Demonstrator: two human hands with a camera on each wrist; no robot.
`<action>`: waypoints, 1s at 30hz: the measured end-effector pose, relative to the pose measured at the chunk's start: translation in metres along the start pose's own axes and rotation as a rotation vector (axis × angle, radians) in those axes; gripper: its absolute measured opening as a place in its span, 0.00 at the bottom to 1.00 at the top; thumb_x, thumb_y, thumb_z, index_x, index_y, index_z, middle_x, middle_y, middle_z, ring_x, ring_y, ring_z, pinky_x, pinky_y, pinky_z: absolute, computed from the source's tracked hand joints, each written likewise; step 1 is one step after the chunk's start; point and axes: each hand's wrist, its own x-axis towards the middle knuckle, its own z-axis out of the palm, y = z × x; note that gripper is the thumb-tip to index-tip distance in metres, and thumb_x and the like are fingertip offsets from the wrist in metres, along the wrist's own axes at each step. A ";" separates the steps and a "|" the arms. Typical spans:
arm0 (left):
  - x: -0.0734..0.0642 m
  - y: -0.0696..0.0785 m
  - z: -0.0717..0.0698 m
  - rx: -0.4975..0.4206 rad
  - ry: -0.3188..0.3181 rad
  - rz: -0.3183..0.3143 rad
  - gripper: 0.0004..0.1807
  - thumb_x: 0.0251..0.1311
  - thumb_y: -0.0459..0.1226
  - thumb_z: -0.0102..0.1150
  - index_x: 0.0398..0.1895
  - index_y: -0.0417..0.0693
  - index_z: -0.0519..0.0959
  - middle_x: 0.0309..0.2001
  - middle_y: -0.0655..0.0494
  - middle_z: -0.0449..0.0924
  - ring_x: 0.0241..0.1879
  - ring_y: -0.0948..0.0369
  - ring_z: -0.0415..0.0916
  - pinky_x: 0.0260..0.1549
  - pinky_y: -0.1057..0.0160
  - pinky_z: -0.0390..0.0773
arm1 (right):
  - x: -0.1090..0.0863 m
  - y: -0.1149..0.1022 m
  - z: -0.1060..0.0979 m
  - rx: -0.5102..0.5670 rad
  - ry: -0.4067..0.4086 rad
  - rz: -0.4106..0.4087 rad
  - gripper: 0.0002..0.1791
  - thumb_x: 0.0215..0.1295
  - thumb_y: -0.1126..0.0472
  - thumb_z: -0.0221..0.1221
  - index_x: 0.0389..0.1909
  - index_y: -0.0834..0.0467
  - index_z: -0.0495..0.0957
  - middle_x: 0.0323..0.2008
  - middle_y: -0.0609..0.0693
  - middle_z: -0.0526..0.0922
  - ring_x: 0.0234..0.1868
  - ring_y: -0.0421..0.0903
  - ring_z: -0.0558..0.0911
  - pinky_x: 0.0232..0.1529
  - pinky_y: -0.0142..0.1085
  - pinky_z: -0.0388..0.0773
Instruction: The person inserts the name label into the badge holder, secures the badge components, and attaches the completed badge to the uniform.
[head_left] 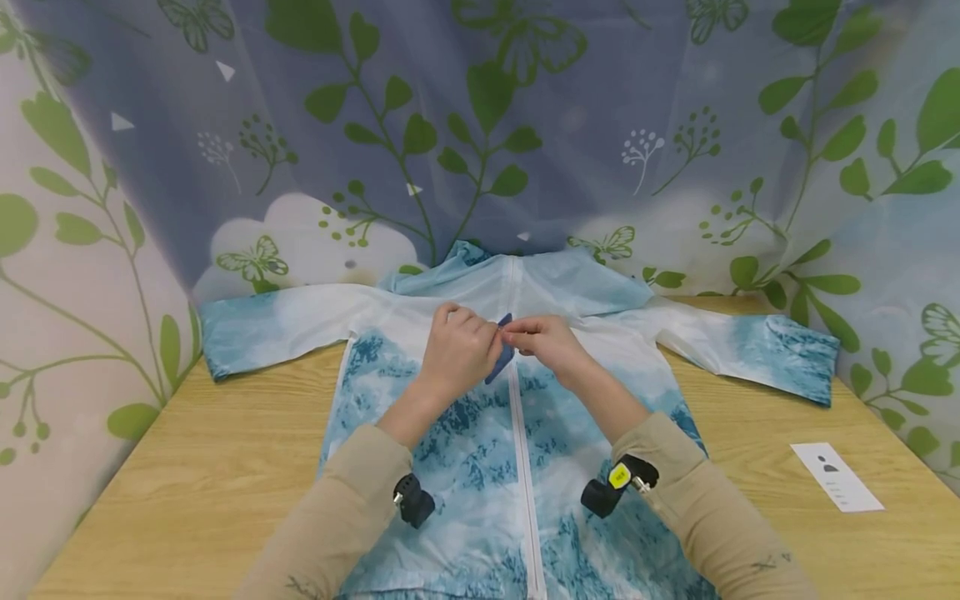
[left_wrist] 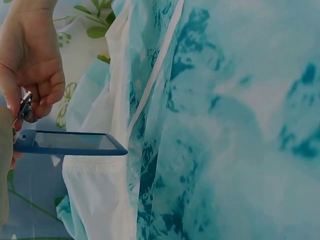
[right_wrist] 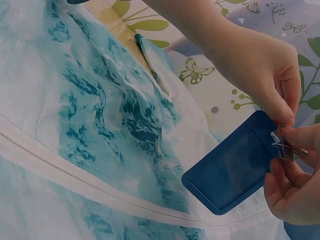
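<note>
A blue badge holder (right_wrist: 230, 162) with a clear window and a small metal clip (right_wrist: 285, 145) at one end is held above a white and teal zip-up jacket (head_left: 465, 425). My left hand (head_left: 461, 350) pinches the holder at its clip end. From the other side, the thumb and fingers of my right hand (head_left: 547, 340) grip the metal clip. Both hands meet over the upper front of the jacket, near the white zipper (head_left: 522, 467). In the left wrist view, the holder (left_wrist: 75, 151) appears nearly edge-on, and most of my left hand is hidden.
The jacket lies spread on a wooden table (head_left: 225, 467), its left-side sleeve (head_left: 262, 329) and right-side sleeve (head_left: 757, 346) stretched outward. A white card (head_left: 837, 477) with a person icon lies at the right. A leaf-patterned curtain (head_left: 585, 108) hangs behind the table.
</note>
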 end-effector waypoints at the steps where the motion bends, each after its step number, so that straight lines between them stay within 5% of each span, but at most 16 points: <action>1: 0.000 0.000 0.000 0.024 -0.002 0.016 0.08 0.55 0.38 0.61 0.21 0.46 0.84 0.22 0.53 0.81 0.28 0.57 0.77 0.43 0.52 0.71 | 0.000 0.000 0.000 -0.002 0.000 -0.001 0.16 0.67 0.62 0.53 0.50 0.68 0.77 0.50 0.60 0.77 0.53 0.58 0.73 0.55 0.48 0.68; 6: 0.001 0.000 -0.002 0.087 -0.007 0.051 0.09 0.56 0.38 0.60 0.23 0.46 0.84 0.24 0.53 0.82 0.27 0.57 0.77 0.42 0.53 0.72 | -0.001 0.001 0.000 -0.022 -0.001 -0.014 0.16 0.68 0.61 0.53 0.50 0.68 0.77 0.49 0.59 0.77 0.52 0.57 0.73 0.54 0.48 0.69; 16: 0.000 0.005 -0.001 -0.058 0.048 -0.080 0.06 0.54 0.35 0.63 0.22 0.45 0.84 0.23 0.53 0.81 0.27 0.57 0.76 0.40 0.53 0.71 | -0.004 -0.002 -0.002 0.009 -0.011 -0.020 0.17 0.68 0.61 0.53 0.51 0.69 0.76 0.51 0.61 0.76 0.54 0.57 0.73 0.55 0.47 0.68; 30: 0.003 0.005 -0.004 -0.100 0.047 -0.116 0.05 0.52 0.34 0.64 0.22 0.44 0.85 0.22 0.53 0.82 0.25 0.58 0.77 0.40 0.53 0.71 | -0.002 -0.002 -0.001 0.062 -0.001 -0.001 0.17 0.67 0.61 0.53 0.51 0.69 0.76 0.51 0.60 0.76 0.54 0.58 0.72 0.55 0.47 0.68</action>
